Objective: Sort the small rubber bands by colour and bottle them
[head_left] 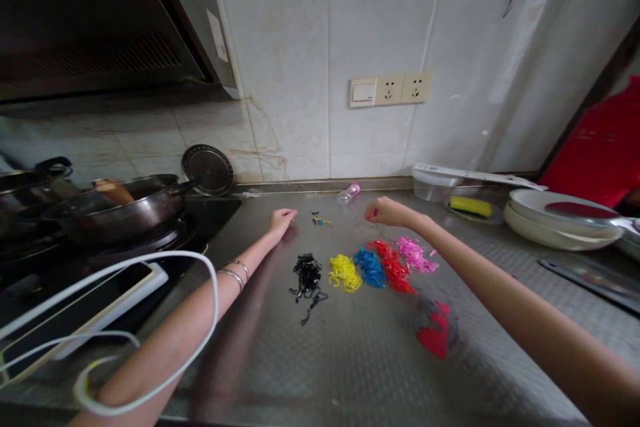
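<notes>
My left hand (283, 221), with two bracelets on the wrist, is just above the metal counter, its fingers pinched together. Whatever they hold, if anything, is too small to make out. To its right lies a small mixed cluster of bands (321, 221). My right hand (383, 211) is curled closed beyond the sorted bands, its fingertips hidden. Small rubber bands lie in colour piles between my arms: black (307, 273), yellow (345, 273), blue (370, 268), red (393, 265) and pink (416, 255). A small clear bottle with a pink cap (349, 193) rests on its side near the wall.
A pan (125, 213) sits on the stove at left, and a white cable (215, 307) loops over my left forearm. At right are stacked white bowls (555, 230), a knife (590, 280) and a yellow sponge (471, 206). A torn red patch (436, 333) marks the counter (300, 360).
</notes>
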The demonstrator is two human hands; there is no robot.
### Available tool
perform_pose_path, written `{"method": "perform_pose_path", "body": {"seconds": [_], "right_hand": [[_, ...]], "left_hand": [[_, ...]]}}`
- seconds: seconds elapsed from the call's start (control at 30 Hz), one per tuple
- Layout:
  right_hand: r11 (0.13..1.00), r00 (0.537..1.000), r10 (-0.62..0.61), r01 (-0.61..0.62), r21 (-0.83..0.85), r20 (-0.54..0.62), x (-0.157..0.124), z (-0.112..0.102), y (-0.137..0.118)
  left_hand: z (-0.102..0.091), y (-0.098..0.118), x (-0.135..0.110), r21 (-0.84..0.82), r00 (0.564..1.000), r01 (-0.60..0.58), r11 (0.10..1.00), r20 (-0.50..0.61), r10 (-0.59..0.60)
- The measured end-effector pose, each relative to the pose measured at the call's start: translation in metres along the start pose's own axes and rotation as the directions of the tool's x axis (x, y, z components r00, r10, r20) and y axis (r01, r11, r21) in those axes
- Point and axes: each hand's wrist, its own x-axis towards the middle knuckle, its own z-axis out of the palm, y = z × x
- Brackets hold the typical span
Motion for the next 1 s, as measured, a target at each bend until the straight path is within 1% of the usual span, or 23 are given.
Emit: {"method": "perform_pose_path", "body": {"seconds": [0.13,0.2,0.23,0.3,0.33,0.4,0.47,0.53,0.6,0.67,0.77,0.87,0.93,1.0], "right_hand": [[0.999,0.996,-0.045,0.043,0.033,0.076,-0.029,-0.004,0.003],[0.996,0.990,-0.078,0.074,0.039,0.115,-0.039,-0.004,-0.001],[0.996,0.988,-0.086,0.083,0.032,0.130,-0.042,-0.004,-0.003],[0.997,0.986,-0.078,0.079,0.003,0.147,-0.045,-0.005,-0.006],[0.998,0.987,-0.065,0.067,-0.013,0.148,-0.046,-0.005,-0.008],[0.999,0.990,-0.036,0.041,-0.033,0.140,-0.044,-0.008,-0.009],[0.998,0.992,-0.025,0.031,-0.047,0.121,-0.040,-0.012,-0.013],[0.997,0.995,-0.027,0.034,-0.070,0.093,-0.033,-0.015,-0.019],[0.994,0.998,-0.019,0.026,-0.102,0.065,-0.022,-0.015,-0.027],[0.992,0.999,0.003,0.002,-0.126,0.043,-0.008,-0.011,-0.037],[0.991,0.999,-0.014,0.018,-0.134,0.031,0.012,0.001,-0.050],[0.993,1.000,-0.009,0.010,-0.119,0.010,0.030,0.018,-0.061],[0.993,1.000,0.001,-0.002,-0.116,-0.013,0.037,0.029,-0.066],[0.993,1.000,-0.001,-0.002,-0.120,-0.025,0.042,0.037,-0.071]], "left_hand": [[0.001,0.008,0.001,-0.030,0.997,0.069,0.997,-0.014,-0.070],[0.003,0.013,0.002,0.005,0.999,0.049,0.999,-0.010,-0.049],[0.005,0.016,0.002,0.030,1.000,0.018,0.999,0.005,-0.018],[0.010,0.020,0.003,0.090,0.995,-0.076,0.993,0.077,0.069],[0.013,0.023,0.003,0.130,0.985,-0.132,0.983,0.128,0.115],[0.017,0.027,0.004,0.233,0.949,-0.256,0.938,0.246,0.198],[0.021,0.031,0.005,0.342,0.904,-0.372,0.863,0.345,0.253],[0.025,0.034,0.005,0.412,0.864,-0.457,0.789,0.415,0.284],[0.030,0.036,0.005,0.438,0.834,-0.516,0.737,0.455,0.313],[0.035,0.036,0.006,0.443,0.811,-0.556,0.704,0.476,0.340],[0.042,0.033,0.009,0.453,0.799,-0.578,0.679,0.484,0.357],[0.046,0.030,0.013,0.459,0.794,-0.581,0.672,0.500,0.345],[0.047,0.029,0.014,0.453,0.799,-0.567,0.688,0.506,0.325],[0.046,0.029,0.014,0.442,0.820,-0.534,0.721,0.478,0.315]]}}
